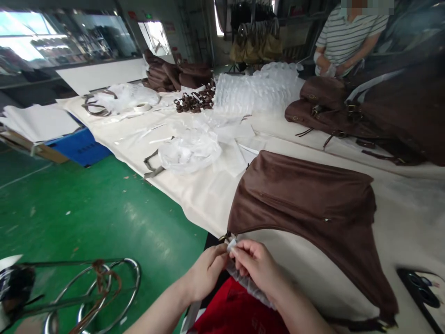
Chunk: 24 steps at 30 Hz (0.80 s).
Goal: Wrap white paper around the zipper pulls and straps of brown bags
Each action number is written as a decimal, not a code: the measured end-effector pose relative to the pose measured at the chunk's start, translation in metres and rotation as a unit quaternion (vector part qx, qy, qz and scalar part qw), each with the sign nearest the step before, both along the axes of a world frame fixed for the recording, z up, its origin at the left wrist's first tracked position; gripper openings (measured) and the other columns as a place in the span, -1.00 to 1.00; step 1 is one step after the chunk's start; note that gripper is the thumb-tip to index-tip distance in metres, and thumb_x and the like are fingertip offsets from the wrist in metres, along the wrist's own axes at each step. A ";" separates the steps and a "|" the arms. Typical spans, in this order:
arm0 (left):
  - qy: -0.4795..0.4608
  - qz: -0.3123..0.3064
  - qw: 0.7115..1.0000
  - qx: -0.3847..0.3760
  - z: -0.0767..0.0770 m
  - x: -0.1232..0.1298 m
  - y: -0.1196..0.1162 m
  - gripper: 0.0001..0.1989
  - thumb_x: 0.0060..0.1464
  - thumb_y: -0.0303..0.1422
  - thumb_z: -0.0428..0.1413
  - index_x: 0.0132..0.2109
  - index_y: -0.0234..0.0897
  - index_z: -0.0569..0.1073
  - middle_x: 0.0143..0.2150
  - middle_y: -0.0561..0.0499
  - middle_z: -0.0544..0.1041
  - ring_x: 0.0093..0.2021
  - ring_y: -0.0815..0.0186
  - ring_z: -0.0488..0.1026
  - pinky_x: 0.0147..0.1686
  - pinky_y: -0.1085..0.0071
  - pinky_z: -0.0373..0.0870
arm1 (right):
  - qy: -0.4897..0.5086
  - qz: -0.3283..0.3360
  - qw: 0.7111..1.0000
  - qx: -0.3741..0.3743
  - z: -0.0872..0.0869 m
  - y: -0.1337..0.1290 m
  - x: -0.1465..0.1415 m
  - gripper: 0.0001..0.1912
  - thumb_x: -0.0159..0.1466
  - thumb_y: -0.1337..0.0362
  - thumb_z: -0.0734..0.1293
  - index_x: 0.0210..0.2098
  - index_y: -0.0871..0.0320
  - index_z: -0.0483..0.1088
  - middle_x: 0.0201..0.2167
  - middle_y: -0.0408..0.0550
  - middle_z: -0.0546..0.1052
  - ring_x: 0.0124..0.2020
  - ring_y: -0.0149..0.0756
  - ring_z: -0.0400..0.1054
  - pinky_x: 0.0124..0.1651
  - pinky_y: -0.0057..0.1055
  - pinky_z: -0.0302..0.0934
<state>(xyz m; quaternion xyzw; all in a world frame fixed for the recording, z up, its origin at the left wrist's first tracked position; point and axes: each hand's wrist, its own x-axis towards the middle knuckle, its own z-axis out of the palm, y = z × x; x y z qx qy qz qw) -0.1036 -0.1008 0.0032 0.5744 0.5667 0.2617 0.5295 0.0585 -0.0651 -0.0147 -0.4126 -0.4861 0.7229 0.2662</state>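
A brown bag [299, 185] lies on the pale cloth of the table, with a metal clasp at its near left corner. Right beside that clasp, my left hand [208, 269] is closed, thumb against fingers, at a small white piece [232, 244]. My right hand [255, 264] pinches the same white piece from the other side. A gathered greyish-white wrap, partly hidden by my right hand, runs below the fingers. The bag's strap end with another metal fitting rests at the lower right.
Crumpled clear plastic [189, 150] lies left of the bag, with stacked plastic wrap [257, 93] behind. More brown bags [327, 106] are piled at right, near a person in a striped shirt [351, 39]. A phone [422, 292] lies lower right; a metal stool [134, 287] stands lower left.
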 end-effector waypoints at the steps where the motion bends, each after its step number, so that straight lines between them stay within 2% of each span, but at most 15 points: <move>1: -0.009 -0.006 1.000 0.002 0.000 0.000 -0.001 -0.62 0.24 -0.16 -0.17 -0.29 -0.34 0.38 -0.41 0.01 0.36 -0.40 0.35 0.25 -0.35 0.45 0.28 | -0.005 0.008 1.000 -0.001 -0.003 0.000 -0.001 -0.64 0.23 0.00 0.28 -0.40 0.20 0.40 -0.65 -0.23 0.35 -0.66 -0.51 0.14 -0.55 -0.54 0.02; 3: -0.021 -0.014 1.000 0.004 0.000 -0.001 -0.002 -0.62 0.25 -0.17 -0.20 -0.31 -0.33 0.36 -0.41 0.02 0.36 -0.41 0.35 0.25 -0.37 0.45 0.27 | -0.021 0.022 1.000 0.000 -0.005 -0.001 -0.001 -0.66 0.23 0.02 0.28 -0.43 0.19 0.39 -0.66 -0.23 0.34 -0.66 -0.51 0.13 -0.56 -0.54 0.02; 7: 0.005 -0.001 1.000 0.001 0.002 0.002 0.000 -0.57 0.28 -0.12 -0.25 -0.40 -0.28 0.29 -0.48 0.06 0.30 -0.46 0.36 0.20 -0.41 0.45 0.22 | -0.062 0.048 0.997 -0.008 0.003 0.001 0.000 -0.72 0.23 0.09 0.27 -0.45 0.19 0.38 -0.66 -0.23 0.35 -0.65 -0.49 0.18 -0.55 -0.54 0.06; 10: 0.014 0.006 1.000 -0.009 0.003 0.004 0.004 -0.55 0.27 -0.08 -0.22 -0.40 -0.28 0.31 -0.49 0.07 0.31 -0.47 0.38 0.19 -0.43 0.46 0.19 | -0.079 0.052 0.996 0.006 0.005 0.002 0.001 -0.72 0.24 0.12 0.26 -0.46 0.19 0.37 -0.64 -0.21 0.38 -0.63 -0.48 0.23 -0.52 -0.54 0.10; 13: -0.025 0.028 0.999 -0.039 0.000 0.005 0.006 -0.52 0.21 0.03 -0.14 -0.42 -0.29 0.29 -0.52 0.10 0.25 -0.52 0.42 0.12 -0.52 0.49 0.11 | -0.077 0.060 0.995 0.012 0.000 -0.001 0.006 -0.72 0.27 0.12 0.24 -0.45 0.18 0.37 -0.58 -0.18 0.44 -0.59 -0.47 0.29 -0.46 -0.53 0.17; 15: -0.091 0.050 0.990 -0.096 -0.002 0.003 0.006 -0.51 0.15 0.08 -0.06 -0.43 -0.29 0.27 -0.58 0.17 0.15 -0.58 0.47 0.02 -0.60 0.53 0.00 | -0.078 0.064 0.995 0.002 -0.003 -0.003 0.009 -0.73 0.28 0.13 0.23 -0.40 0.19 0.39 -0.54 -0.16 0.47 -0.56 -0.46 0.32 -0.44 -0.53 0.20; 17: -0.175 0.071 0.966 -0.178 -0.003 -0.001 0.005 -0.54 0.11 0.06 0.01 -0.39 -0.30 0.28 -0.63 0.24 0.02 -0.64 0.52 -0.12 -0.67 0.56 -0.16 | -0.084 0.065 0.994 -0.003 -0.004 -0.006 0.010 -0.76 0.28 0.16 0.22 -0.34 0.19 0.43 -0.52 -0.15 0.49 -0.55 -0.45 0.34 -0.42 -0.53 0.22; 19: -0.255 0.087 0.928 -0.257 -0.003 -0.006 0.005 -0.62 0.13 -0.04 0.06 -0.35 -0.31 0.31 -0.64 0.28 -0.05 -0.67 0.55 -0.22 -0.70 0.59 -0.27 | -0.094 0.062 0.994 0.005 -0.002 -0.008 0.009 -0.77 0.29 0.22 0.21 -0.31 0.18 0.45 -0.51 -0.14 0.50 -0.55 -0.45 0.34 -0.42 -0.52 0.23; 21: -0.323 0.090 0.881 -0.333 -0.003 -0.012 0.006 -0.73 0.15 -0.18 0.06 -0.34 -0.32 0.33 -0.65 0.27 -0.03 -0.69 0.57 -0.26 -0.73 0.62 -0.31 | -0.107 0.060 0.992 0.034 -0.001 -0.009 0.006 -0.77 0.29 0.27 0.19 -0.31 0.17 0.48 -0.49 -0.12 0.52 -0.54 -0.43 0.35 -0.42 -0.51 0.24; 24: -0.416 0.072 0.792 -0.442 -0.006 -0.018 0.005 -0.83 0.17 -0.33 0.03 -0.35 -0.33 0.33 -0.66 0.26 0.00 -0.72 0.58 -0.28 -0.77 0.65 -0.29 | -0.146 0.048 0.983 0.104 -0.002 -0.009 0.000 -0.76 0.28 0.30 0.19 -0.33 0.14 0.51 -0.47 -0.08 0.55 -0.49 -0.39 0.39 -0.40 -0.51 0.24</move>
